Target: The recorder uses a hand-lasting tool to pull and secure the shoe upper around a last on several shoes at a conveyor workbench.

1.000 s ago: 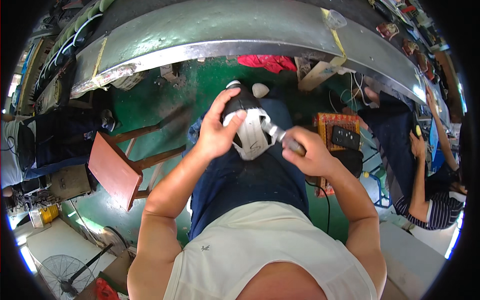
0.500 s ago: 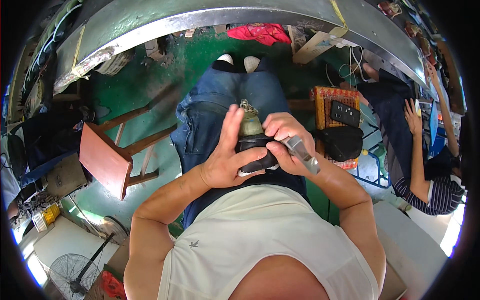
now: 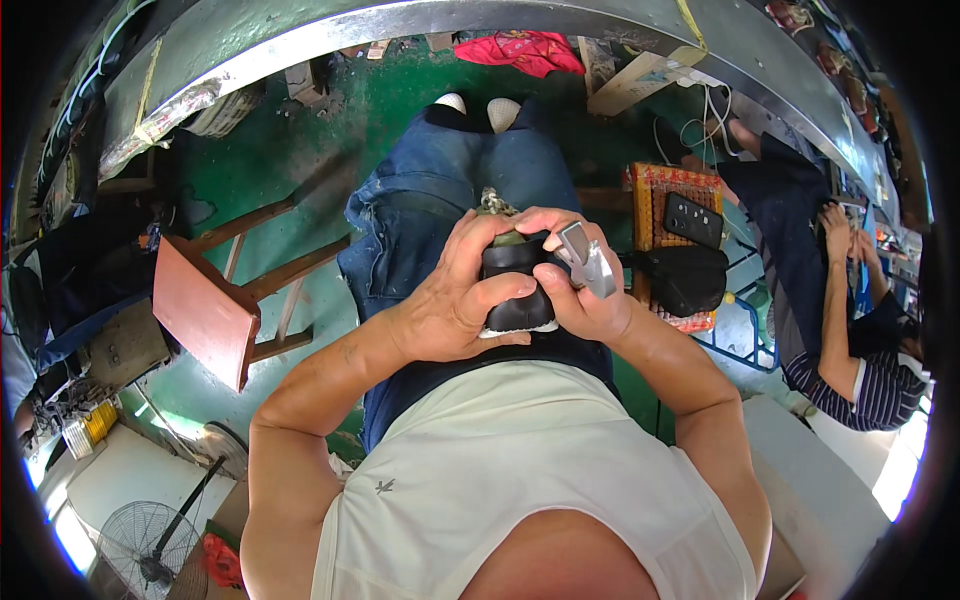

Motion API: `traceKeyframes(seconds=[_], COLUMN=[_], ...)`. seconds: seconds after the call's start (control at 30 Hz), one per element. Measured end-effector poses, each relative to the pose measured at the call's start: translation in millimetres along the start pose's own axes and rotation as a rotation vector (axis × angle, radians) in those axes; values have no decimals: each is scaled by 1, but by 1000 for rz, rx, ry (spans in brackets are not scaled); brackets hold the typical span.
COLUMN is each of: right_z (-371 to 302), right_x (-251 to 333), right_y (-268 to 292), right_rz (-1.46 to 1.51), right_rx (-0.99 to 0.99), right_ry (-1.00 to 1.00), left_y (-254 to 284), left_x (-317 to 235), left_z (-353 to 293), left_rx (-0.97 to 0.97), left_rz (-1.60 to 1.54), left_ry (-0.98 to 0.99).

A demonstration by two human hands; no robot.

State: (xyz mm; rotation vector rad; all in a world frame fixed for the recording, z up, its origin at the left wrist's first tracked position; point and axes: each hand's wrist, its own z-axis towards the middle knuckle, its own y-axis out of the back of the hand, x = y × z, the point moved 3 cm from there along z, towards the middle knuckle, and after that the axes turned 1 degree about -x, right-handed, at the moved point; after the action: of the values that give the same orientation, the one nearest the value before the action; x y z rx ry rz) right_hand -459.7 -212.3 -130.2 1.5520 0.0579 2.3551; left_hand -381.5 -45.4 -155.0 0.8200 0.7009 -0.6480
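Note:
A black shoe upper (image 3: 512,300) with a white lower edge is fitted over a greenish shoe last (image 3: 508,238) above my lap. My left hand (image 3: 445,300) is closed around its left side, thumb across the black leather and fingers over the top. On the right, my right hand (image 3: 598,312) keeps a shiny metal hand tool (image 3: 588,260) with a blocky head in its grip. That hand's index finger and thumb also press against the upper's right edge. The tool's handle is hidden in the palm, so its exact kind does not show.
A metal-edged bench (image 3: 420,50) spans the far side. To my left is a brown-topped wooden stool (image 3: 205,310); to my right, a woven-top seat (image 3: 655,215) carries a black phone (image 3: 693,220) and black pouch (image 3: 685,278). A co-worker (image 3: 850,360) sits at far right.
My left fingers have come down from a raised position and curled over the upper's top edge. The tool has turned more upright in my right hand. The co-worker's hands have moved together.

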Motion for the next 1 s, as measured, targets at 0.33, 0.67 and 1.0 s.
traceKeyframes(seconds=[0.33, 0.67, 1.0], right_z=[13, 12, 7], right_x=[2, 8, 9], right_y=[10, 7, 6], right_rz=[-91, -139, -127], right_rx=[-42, 45, 89], right_ry=[245, 203, 240], left_y=[-9, -5, -10], left_x=[-11, -3, -11], left_z=[-12, -12, -21], left_rx=[-287, -256, -252], left_rz=[480, 294, 418], left_ry=[-185, -122, -148])
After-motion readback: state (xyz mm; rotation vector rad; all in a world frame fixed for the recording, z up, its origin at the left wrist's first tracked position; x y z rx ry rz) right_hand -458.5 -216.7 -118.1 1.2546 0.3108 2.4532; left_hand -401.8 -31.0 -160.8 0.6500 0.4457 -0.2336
